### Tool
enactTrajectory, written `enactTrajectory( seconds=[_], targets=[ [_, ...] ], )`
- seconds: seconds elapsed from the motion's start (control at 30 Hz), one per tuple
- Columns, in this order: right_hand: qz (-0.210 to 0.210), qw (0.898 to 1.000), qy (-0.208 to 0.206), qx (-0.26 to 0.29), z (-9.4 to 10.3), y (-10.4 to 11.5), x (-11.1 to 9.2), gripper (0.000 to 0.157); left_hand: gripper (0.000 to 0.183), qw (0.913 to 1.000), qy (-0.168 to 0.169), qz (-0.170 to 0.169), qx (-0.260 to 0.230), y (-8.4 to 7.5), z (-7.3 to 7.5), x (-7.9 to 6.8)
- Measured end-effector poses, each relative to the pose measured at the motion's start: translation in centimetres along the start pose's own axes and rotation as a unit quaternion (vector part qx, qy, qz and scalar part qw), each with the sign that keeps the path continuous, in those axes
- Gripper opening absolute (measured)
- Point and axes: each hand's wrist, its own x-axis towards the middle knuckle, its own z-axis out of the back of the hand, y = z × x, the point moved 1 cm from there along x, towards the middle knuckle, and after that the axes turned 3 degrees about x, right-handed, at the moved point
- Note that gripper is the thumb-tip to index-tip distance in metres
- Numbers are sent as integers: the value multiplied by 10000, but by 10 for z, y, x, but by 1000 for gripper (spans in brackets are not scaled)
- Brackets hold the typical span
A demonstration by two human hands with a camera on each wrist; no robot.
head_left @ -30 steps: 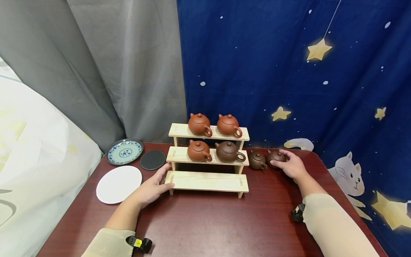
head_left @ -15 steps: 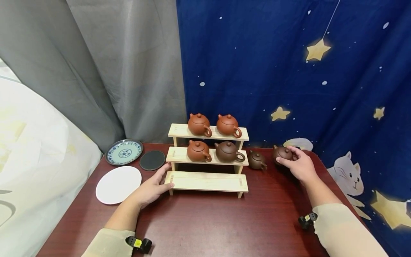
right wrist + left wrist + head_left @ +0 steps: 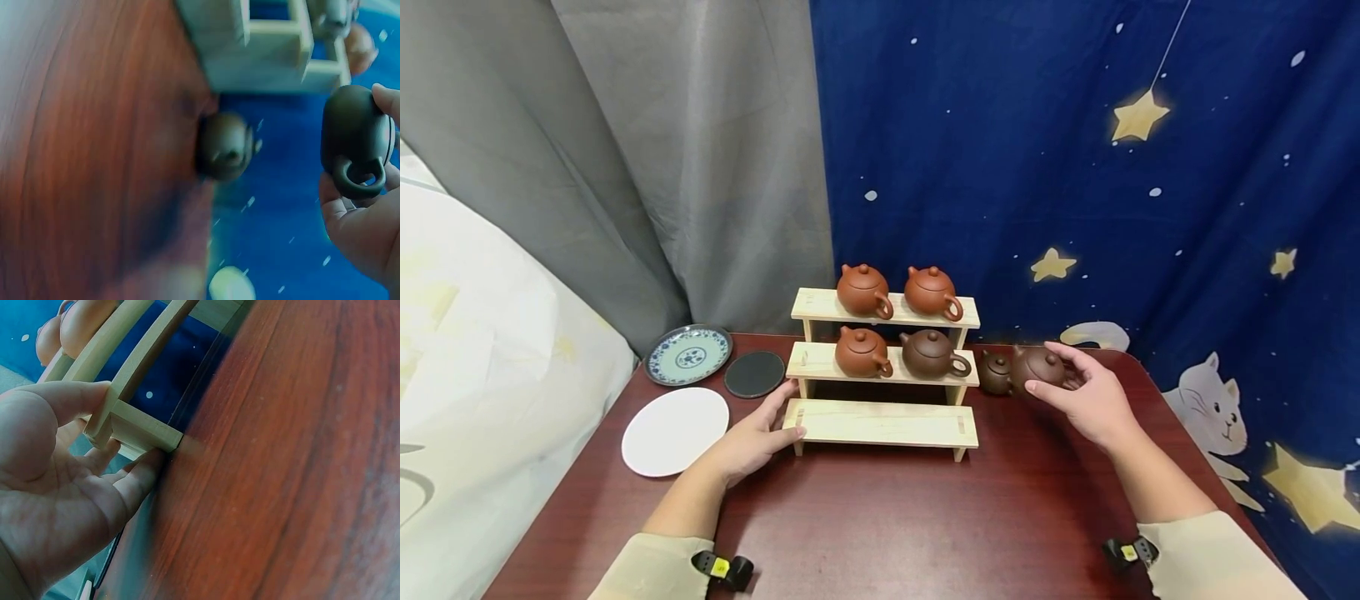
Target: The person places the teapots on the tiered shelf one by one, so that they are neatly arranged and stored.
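My right hand (image 3: 1092, 402) holds a dark brown teapot (image 3: 1036, 372) by its body, thumb on the near side and fingers at the far side. In the right wrist view the held teapot (image 3: 356, 128) is clear of the table, its looped handle facing the wrist. A smaller dark brown teapot (image 3: 995, 375) stands on the table just left of it. My left hand (image 3: 754, 437) grips the left end of a three-step wooden stand (image 3: 883, 423); the left wrist view has the thumb on the plank's edge and fingers around the leg (image 3: 147, 428).
Two reddish teapots (image 3: 862, 292) sit on the top step. On the middle step are another reddish teapot (image 3: 859, 354) and a brown teapot (image 3: 927, 356). At left lie a blue-patterned plate (image 3: 677, 367), a black round mat (image 3: 755, 374) and a white oval plate (image 3: 675, 433). Curtains (image 3: 1000, 167) hang behind.
My right hand has lifted the dark brown teapot from its spot beside the smaller one, swung it right, then back left and nearer to me. The left hand stays at the stand.
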Motion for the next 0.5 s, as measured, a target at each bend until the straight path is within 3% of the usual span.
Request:
enactTrajectory(
  seconds=[0.27,0.5],
  targets=[
    [557,9962,132,658,-22,44,-13,70,91,10000,13,-42,21,0,2,-1],
    [894,9862,754,1172,-48,66,-25,70,89,10000,35,-80,-39,0,0,0]
  ],
)
